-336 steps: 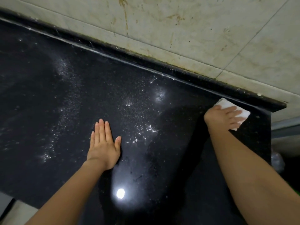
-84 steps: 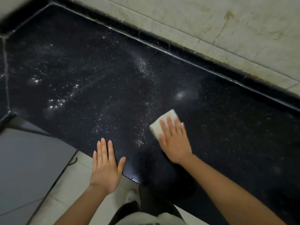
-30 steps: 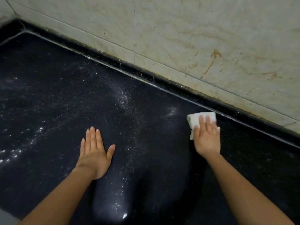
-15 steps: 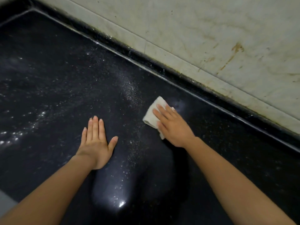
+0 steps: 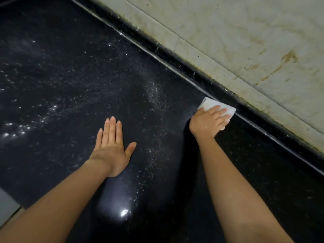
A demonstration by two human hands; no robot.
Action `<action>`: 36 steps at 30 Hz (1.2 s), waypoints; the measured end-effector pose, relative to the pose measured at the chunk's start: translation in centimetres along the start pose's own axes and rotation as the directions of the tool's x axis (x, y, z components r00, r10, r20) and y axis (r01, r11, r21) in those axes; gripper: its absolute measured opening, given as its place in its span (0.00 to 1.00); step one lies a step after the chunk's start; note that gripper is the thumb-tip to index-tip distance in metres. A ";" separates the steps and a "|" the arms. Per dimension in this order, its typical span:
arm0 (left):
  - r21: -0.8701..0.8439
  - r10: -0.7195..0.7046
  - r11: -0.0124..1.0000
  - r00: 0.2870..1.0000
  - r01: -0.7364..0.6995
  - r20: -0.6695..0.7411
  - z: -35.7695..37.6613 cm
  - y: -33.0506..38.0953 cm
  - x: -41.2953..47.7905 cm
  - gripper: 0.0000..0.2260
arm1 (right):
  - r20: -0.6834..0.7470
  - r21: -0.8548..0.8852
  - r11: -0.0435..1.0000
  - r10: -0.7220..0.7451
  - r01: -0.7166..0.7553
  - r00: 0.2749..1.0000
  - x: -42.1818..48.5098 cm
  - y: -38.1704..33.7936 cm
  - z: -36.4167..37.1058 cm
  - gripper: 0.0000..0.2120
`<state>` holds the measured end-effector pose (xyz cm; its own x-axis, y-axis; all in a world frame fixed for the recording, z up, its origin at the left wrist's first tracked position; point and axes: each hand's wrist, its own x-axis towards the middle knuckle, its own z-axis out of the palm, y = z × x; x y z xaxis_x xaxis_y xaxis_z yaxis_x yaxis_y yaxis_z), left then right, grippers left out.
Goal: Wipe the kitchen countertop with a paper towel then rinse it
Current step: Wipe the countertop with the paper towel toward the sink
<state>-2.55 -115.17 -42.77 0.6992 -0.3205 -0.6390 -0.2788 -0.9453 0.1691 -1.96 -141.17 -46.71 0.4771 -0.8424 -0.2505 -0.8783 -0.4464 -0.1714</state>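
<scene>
Right hand (image 5: 209, 120) presses the folded paper towel (image 5: 210, 104) flat on the black countertop (image 5: 70, 67) with its fingers extended, right against the rear upstand (image 5: 184, 67). Left hand (image 5: 112, 146) is released, palm flat on the wet, speckled surface.

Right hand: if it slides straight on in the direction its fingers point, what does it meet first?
Most likely the raised black strip along the back of the countertop, with the tiled wall right behind it. The paper towel under the right hand lies close to that strip.
</scene>
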 end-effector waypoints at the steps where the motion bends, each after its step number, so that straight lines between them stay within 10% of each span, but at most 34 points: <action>1: 0.001 -0.003 1.000 1.000 0.003 -0.002 0.1 0.0 0.1 0.32 | 0.001 0.003 1.000 0.002 -0.002 1.000 0.1 -1.5 0.2 0.30; 7: -0.001 0.002 1.000 1.000 -0.002 -0.010 0.2 -0.2 0.2 0.32 | 0.083 -0.019 0.952 -0.304 0.307 0.949 -0.7 -5.8 0.8 0.29; 13: 0.002 0.005 1.000 1.000 -0.005 -0.015 0.1 -0.2 -0.1 0.32 | 0.277 -0.078 0.589 -0.763 0.805 0.584 0.9 -0.9 -2.0 0.26; 19: -0.005 0.019 1.000 0.999 -0.019 -0.032 0.1 -0.3 0.0 0.32 | 0.077 -0.211 0.874 -0.431 0.437 0.899 -0.3 1.2 -0.7 0.30; 26: 0.015 0.012 1.000 0.999 -0.011 -0.042 0.5 -0.4 0.3 0.32 | 0.098 -0.158 0.878 -0.442 0.452 0.892 0.3 -5.2 0.6 0.30; 30: 0.004 0.016 1.000 0.999 -0.016 -0.047 0.5 -0.4 0.2 0.32 | 0.231 -0.158 0.692 -0.667 0.704 0.708 -2.1 -3.8 0.3 0.29; 36: -0.003 0.014 1.000 0.999 -0.014 -0.038 0.3 -0.4 0.1 0.32 | 0.387 -0.180 0.192 -0.888 0.965 0.249 -4.1 2.3 -1.3 0.29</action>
<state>-2.52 -114.83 -43.15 0.7202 -0.3353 -0.6074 -0.2866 -0.9410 0.1797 -5.99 -139.09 -44.84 0.9111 0.3032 -0.2791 0.2857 -0.9528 -0.1026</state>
